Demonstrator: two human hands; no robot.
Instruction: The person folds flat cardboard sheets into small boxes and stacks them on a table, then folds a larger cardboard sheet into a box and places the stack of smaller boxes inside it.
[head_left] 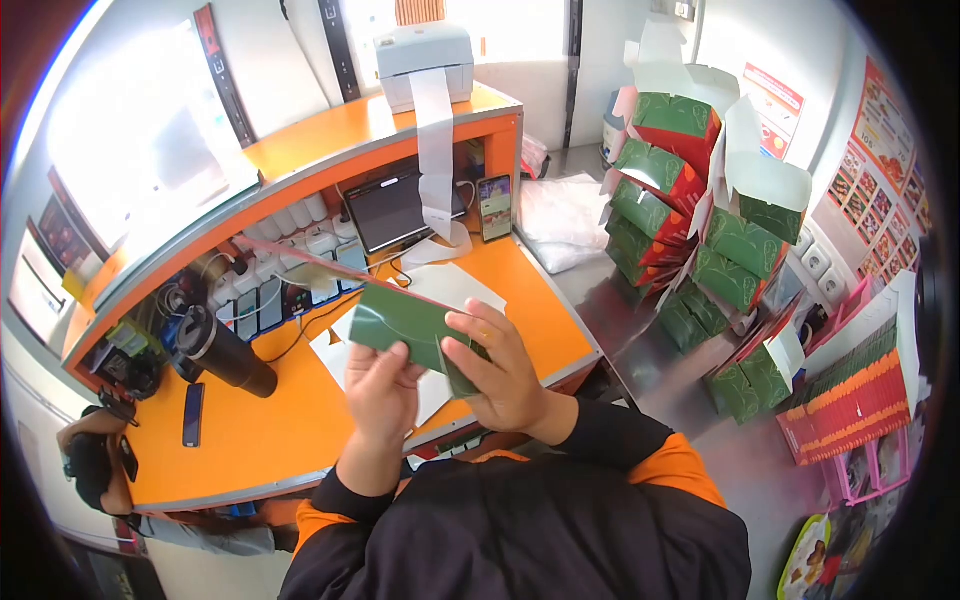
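Observation:
Both my hands hold a flat green cardboard box blank point(405, 318) above the orange counter point(260, 425). My left hand point(380, 390) grips its near lower edge from below. My right hand point(500, 370) pinches the blank's right end, with the fingers curled over a folded flap. The blank has a red and white inner edge that stretches up to the left. White sheets point(455, 285) lie on the counter under it.
A stack of folded green and red boxes point(690, 210) stands at the right on a steel surface. A black tumbler point(225, 352) lies on the counter, with a phone point(193, 414) beside it. A tablet point(388, 210), a second phone point(495, 207) and a receipt printer point(425, 62) are behind.

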